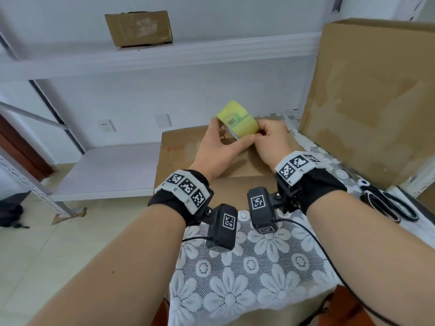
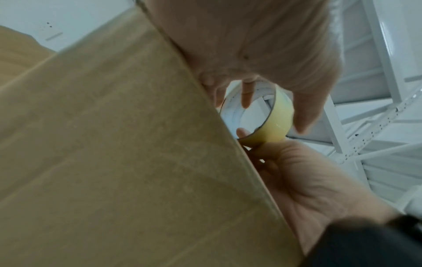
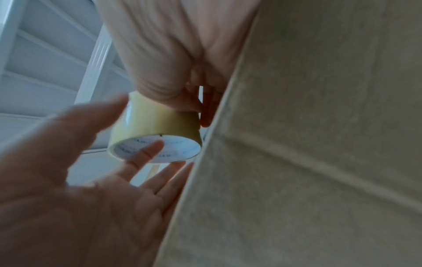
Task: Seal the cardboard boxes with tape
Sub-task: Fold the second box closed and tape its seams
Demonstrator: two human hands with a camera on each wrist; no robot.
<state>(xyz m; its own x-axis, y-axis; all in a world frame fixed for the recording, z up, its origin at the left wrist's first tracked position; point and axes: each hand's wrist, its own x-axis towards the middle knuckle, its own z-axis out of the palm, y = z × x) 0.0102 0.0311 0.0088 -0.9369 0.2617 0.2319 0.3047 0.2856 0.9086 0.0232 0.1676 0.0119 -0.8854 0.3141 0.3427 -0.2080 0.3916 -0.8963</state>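
**Inspector A:** Item one, the tape roll [image 1: 236, 120]. Yellowish, white core with print inside. It is held above the far part of the cardboard box [image 1: 188, 151], between both hands.

**Inspector B:** Confirmed. State of the hands?

**Inspector A:** The right hand [image 1: 273, 142] has its fingers curled around the roll's right side, thumb on the outer face; the right wrist view shows the grip plainly. The left hand [image 1: 217, 149] is spread, fingers straight. In the left wrist view one finger reaches into the core and the thumb lies along the roll's outer face. I cannot tell whether it pinches a loose tape end.

**Inspector B:** The box itself?

**Inspector A:** Brown, flaps down, lying flat on a table covered with a white lace cloth [image 1: 259, 267] in a flower pattern. Red print near its left edge. I cannot make out any tape on the seam.

**Inspector B:** Surroundings?

**Inspector A:** A large cardboard box [image 1: 372, 95] stands upright to the right, near the table's far corner. Black-handled scissors [image 1: 388, 203] lie on the table beside the right forearm. A white metal shelf [image 1: 141, 57] runs behind, with a smaller cardboard box [image 1: 138, 28] on its upper level. A wall socket [image 1: 107, 126] shows beneath it.
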